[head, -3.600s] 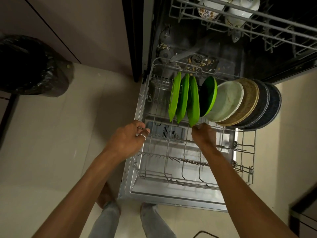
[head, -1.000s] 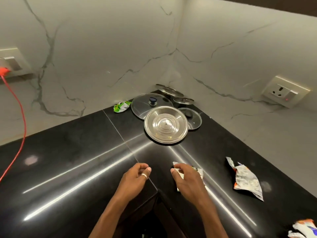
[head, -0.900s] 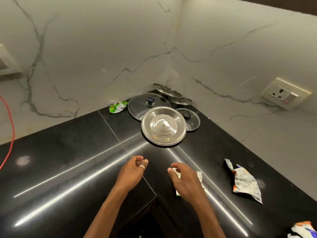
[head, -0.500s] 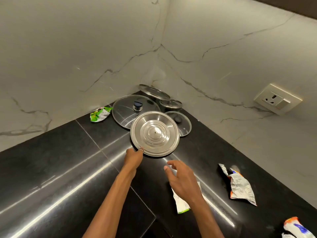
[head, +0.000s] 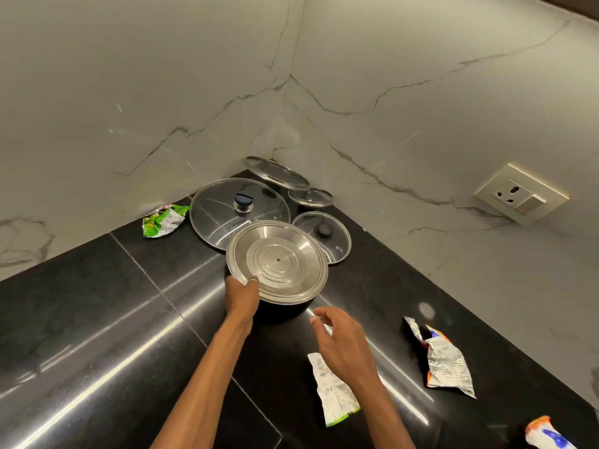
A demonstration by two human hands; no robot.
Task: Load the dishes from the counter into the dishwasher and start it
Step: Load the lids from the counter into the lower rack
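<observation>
Fetching a dish from the bench (head: 97, 319). The left hand (head: 241, 298) pinches the steel lid (head: 277, 260) at its seven o'clock rim. The lid tilts near the bench corner, seemingly raised clear, though the dark patch beneath may be shadow. The right hand (head: 340, 341) hovers relaxed and empty at the lid's five o'clock. Next: support the free rim, then carry it to the dishwasher.

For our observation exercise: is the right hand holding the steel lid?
No, only the left hand grips the steel lid by its rim; the right hand hovers open beside it.
</observation>
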